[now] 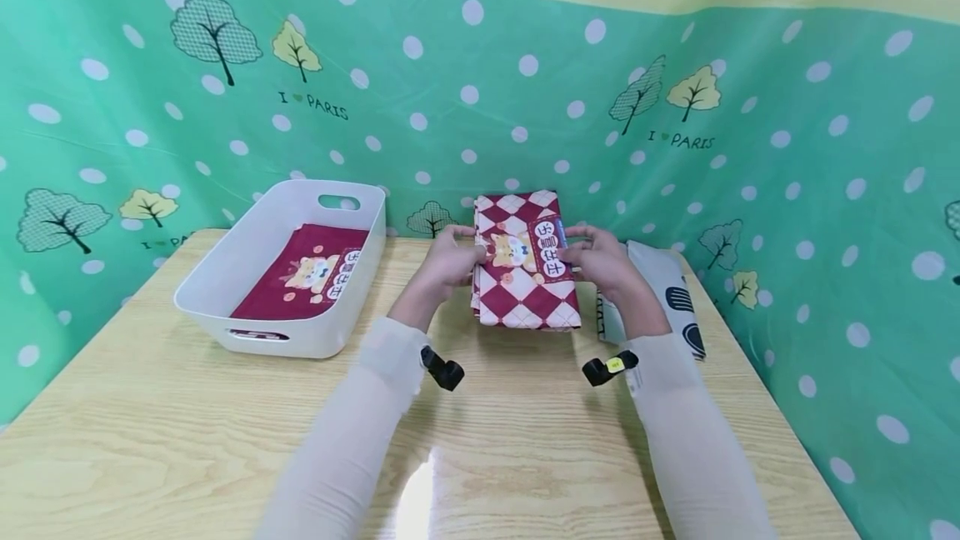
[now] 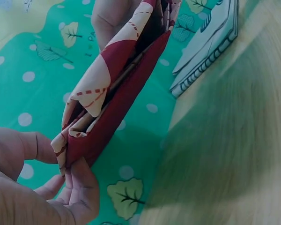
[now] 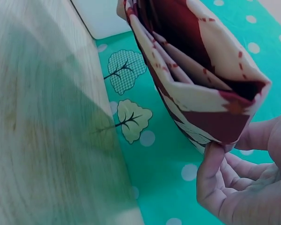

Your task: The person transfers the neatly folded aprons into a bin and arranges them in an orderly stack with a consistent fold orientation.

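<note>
Between both hands is a folded checked cloth (image 1: 517, 290) in maroon and cream, printed with a cartoon animal and white lettering. It is held up off the wooden table, its folds showing edge-on in both wrist views. The left hand (image 1: 450, 261) pinches one side between thumb and fingers. On the opposite side the right hand (image 1: 600, 261) pinches it, the thumb lying over the printed front. From the right wrist, the layers of the cloth (image 3: 215, 112) gape apart at the edge.
A white plastic basket (image 1: 281, 338) with handle cut-outs stands at the left, and a similar maroon cloth (image 1: 277, 286) lies inside. Behind the right hand lies a folded grey cloth (image 1: 660, 273) with black prints. A green dotted curtain (image 1: 465, 132) hangs along the table's back edge.
</note>
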Tool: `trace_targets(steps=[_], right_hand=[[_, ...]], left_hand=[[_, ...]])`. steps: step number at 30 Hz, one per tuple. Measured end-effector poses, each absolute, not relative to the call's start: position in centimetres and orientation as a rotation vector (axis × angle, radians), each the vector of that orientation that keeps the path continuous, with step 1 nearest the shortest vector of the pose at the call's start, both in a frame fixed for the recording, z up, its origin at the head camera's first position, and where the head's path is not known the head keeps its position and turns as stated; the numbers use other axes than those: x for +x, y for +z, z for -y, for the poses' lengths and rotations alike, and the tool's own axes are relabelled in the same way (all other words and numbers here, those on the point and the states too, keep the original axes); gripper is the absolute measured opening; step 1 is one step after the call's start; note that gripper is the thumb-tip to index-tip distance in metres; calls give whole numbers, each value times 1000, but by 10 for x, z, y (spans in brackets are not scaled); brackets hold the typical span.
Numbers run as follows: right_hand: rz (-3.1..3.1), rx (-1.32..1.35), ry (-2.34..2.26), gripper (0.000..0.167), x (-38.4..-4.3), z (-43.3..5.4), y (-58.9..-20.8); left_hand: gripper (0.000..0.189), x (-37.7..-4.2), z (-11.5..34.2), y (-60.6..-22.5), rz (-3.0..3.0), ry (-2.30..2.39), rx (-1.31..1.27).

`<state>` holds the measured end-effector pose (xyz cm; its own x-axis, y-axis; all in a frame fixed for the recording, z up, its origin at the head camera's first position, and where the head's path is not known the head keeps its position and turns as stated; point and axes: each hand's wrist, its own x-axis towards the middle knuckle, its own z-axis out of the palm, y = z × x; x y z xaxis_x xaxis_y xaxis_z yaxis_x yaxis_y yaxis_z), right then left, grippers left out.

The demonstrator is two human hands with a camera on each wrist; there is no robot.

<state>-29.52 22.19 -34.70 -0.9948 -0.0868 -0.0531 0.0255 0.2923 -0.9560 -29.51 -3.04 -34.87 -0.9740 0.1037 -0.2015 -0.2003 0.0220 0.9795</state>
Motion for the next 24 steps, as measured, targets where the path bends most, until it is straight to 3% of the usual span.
trace_targets(steps=[10, 24], right_hand=[[-2333, -81, -1910, 49, -294, -202, -338], [-2543, 142, -1525, 44, -296, -197, -385]], left_hand=[[55, -291, 46, -339, -2057, 2059, -66], [47, -293, 56, -373, -2176, 1857, -109]])
